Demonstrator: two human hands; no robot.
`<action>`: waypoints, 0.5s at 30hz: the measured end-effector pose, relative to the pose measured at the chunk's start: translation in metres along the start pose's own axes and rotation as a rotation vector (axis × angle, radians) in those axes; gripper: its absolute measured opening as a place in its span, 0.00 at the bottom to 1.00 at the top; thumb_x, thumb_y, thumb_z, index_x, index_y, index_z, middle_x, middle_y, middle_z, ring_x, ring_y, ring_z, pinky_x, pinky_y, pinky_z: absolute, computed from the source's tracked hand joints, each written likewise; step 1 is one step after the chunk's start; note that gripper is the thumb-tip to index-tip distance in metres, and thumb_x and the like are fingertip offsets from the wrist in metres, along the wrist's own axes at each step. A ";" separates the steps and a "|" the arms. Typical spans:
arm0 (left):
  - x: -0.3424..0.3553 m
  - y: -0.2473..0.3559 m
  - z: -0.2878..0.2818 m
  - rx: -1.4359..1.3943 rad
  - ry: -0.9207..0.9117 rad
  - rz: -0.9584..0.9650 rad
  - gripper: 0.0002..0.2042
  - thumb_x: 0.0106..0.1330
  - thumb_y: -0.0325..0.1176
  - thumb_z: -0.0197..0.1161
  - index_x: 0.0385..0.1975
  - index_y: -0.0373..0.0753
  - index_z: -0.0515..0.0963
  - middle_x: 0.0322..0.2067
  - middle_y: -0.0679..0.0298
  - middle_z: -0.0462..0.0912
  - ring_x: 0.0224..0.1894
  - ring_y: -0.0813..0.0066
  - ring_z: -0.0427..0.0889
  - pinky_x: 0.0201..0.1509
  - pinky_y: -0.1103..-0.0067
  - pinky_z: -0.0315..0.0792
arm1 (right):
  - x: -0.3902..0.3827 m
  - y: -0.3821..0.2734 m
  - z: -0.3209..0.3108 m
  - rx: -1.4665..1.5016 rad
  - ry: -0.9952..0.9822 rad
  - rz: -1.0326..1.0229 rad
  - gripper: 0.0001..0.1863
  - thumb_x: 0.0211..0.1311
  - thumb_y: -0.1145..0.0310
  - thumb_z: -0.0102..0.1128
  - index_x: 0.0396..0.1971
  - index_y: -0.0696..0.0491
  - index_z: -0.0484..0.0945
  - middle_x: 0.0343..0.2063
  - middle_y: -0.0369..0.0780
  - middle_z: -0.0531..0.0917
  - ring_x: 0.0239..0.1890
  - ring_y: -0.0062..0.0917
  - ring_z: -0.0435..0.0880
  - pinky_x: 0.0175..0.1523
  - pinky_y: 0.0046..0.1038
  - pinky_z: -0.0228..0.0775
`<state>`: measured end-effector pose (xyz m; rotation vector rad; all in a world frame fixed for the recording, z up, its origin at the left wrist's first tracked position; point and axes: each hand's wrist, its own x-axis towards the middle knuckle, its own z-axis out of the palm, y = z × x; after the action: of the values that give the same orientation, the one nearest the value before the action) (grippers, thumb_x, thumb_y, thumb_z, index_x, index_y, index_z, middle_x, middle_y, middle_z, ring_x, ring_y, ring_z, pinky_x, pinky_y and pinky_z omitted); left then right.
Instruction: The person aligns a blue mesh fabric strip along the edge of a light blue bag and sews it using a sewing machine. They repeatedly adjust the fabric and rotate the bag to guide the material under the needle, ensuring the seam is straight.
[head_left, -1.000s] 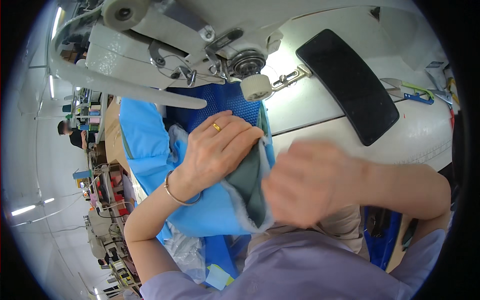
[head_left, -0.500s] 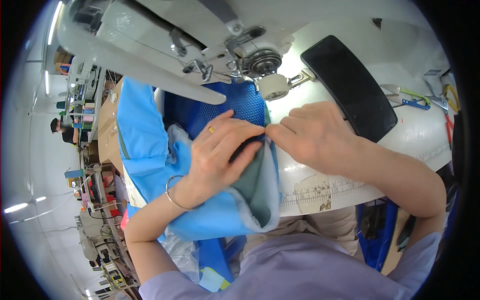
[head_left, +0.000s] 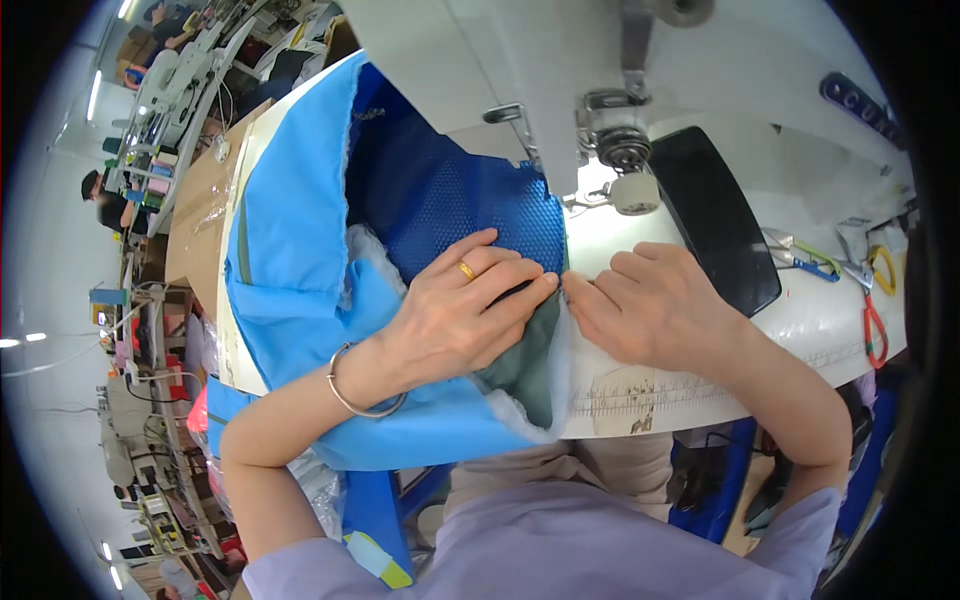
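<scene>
Under the head of a white sewing machine [head_left: 500, 60] lies a light blue cloth piece [head_left: 285, 210] with a blue dimpled layer [head_left: 450, 200], grey-green lining [head_left: 535, 370] and a pale fluffy edge. My left hand [head_left: 470, 310], with a ring and bracelet, lies over the cloth with curved fingers, thumb and forefinger at its right edge below the presser foot. My right hand [head_left: 640, 300] has its fingers bent and pinched on that same edge, beside the left fingertips.
A black phone [head_left: 720, 220] lies right of the needle, with scissors [head_left: 870, 330] beyond it. The pale table [head_left: 680, 400] has a printed scale. Cardboard [head_left: 200, 230] is at left. Co-workers [head_left: 105, 205] sit at other machines in the background.
My right hand has risen from low beside the cloth to its edge, meeting my left fingertips. The view has shifted, showing more of the dimpled layer and tabletop.
</scene>
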<state>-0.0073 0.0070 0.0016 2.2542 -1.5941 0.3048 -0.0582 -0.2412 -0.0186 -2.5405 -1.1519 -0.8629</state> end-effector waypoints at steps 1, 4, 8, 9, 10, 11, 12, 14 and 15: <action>0.000 -0.001 0.001 0.007 0.008 0.018 0.22 0.52 0.26 0.73 0.51 0.38 0.86 0.48 0.61 0.85 0.50 0.63 0.85 0.63 0.58 0.79 | 0.000 -0.001 -0.001 -0.002 -0.008 0.007 0.09 0.43 0.70 0.67 0.28 0.55 0.81 0.14 0.29 0.72 0.19 0.19 0.74 0.26 0.24 0.66; 0.002 -0.006 0.001 0.010 0.029 0.062 0.21 0.51 0.27 0.72 0.49 0.37 0.86 0.48 0.60 0.84 0.50 0.63 0.85 0.62 0.59 0.79 | 0.001 0.000 -0.002 -0.016 -0.024 0.021 0.13 0.43 0.70 0.67 0.32 0.57 0.83 0.17 0.31 0.72 0.21 0.21 0.74 0.27 0.25 0.66; 0.006 -0.017 0.002 0.010 0.037 0.099 0.21 0.51 0.27 0.71 0.49 0.37 0.84 0.49 0.61 0.83 0.50 0.64 0.85 0.63 0.61 0.79 | 0.017 -0.006 -0.006 0.203 0.143 0.038 0.16 0.41 0.69 0.67 0.34 0.58 0.83 0.25 0.35 0.75 0.28 0.25 0.75 0.31 0.26 0.67; 0.009 -0.022 0.003 0.016 0.041 0.115 0.22 0.51 0.27 0.71 0.50 0.37 0.84 0.49 0.61 0.83 0.50 0.64 0.84 0.62 0.61 0.79 | 0.023 -0.013 -0.010 0.328 0.107 0.031 0.16 0.41 0.69 0.67 0.35 0.58 0.83 0.27 0.36 0.75 0.30 0.26 0.75 0.33 0.26 0.68; 0.010 -0.027 0.002 0.019 0.041 0.131 0.23 0.51 0.27 0.71 0.51 0.38 0.83 0.49 0.62 0.82 0.50 0.64 0.84 0.62 0.61 0.79 | 0.022 -0.021 -0.012 0.410 0.057 0.018 0.17 0.41 0.69 0.67 0.36 0.58 0.84 0.30 0.37 0.77 0.32 0.26 0.76 0.34 0.26 0.69; 0.012 -0.032 0.002 0.023 0.040 0.146 0.24 0.51 0.26 0.71 0.52 0.38 0.82 0.49 0.62 0.82 0.50 0.64 0.84 0.62 0.62 0.79 | 0.020 -0.028 -0.015 0.493 0.004 0.009 0.18 0.42 0.69 0.68 0.37 0.58 0.84 0.32 0.38 0.78 0.34 0.27 0.77 0.36 0.26 0.70; 0.015 -0.036 0.001 0.036 0.027 0.151 0.25 0.51 0.26 0.71 0.53 0.38 0.82 0.49 0.63 0.81 0.50 0.65 0.84 0.62 0.62 0.79 | 0.016 -0.036 -0.018 0.530 -0.060 -0.008 0.18 0.43 0.69 0.70 0.38 0.57 0.84 0.36 0.39 0.80 0.37 0.27 0.79 0.37 0.27 0.72; 0.018 -0.043 0.001 0.063 0.001 0.162 0.27 0.50 0.26 0.72 0.55 0.39 0.81 0.49 0.64 0.81 0.50 0.65 0.84 0.61 0.63 0.80 | 0.008 -0.046 -0.019 0.505 -0.124 -0.046 0.18 0.46 0.67 0.73 0.40 0.55 0.84 0.39 0.39 0.83 0.39 0.27 0.81 0.39 0.27 0.74; 0.018 -0.044 0.002 0.044 0.035 0.169 0.25 0.51 0.25 0.72 0.53 0.40 0.82 0.49 0.65 0.81 0.48 0.65 0.84 0.61 0.64 0.80 | 0.004 -0.049 -0.015 0.448 -0.119 -0.069 0.18 0.47 0.66 0.74 0.40 0.55 0.84 0.38 0.38 0.83 0.38 0.26 0.81 0.39 0.26 0.74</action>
<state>0.0399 0.0036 -0.0008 2.1372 -1.7797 0.4250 -0.0990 -0.2121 -0.0059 -2.2154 -1.3029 -0.4095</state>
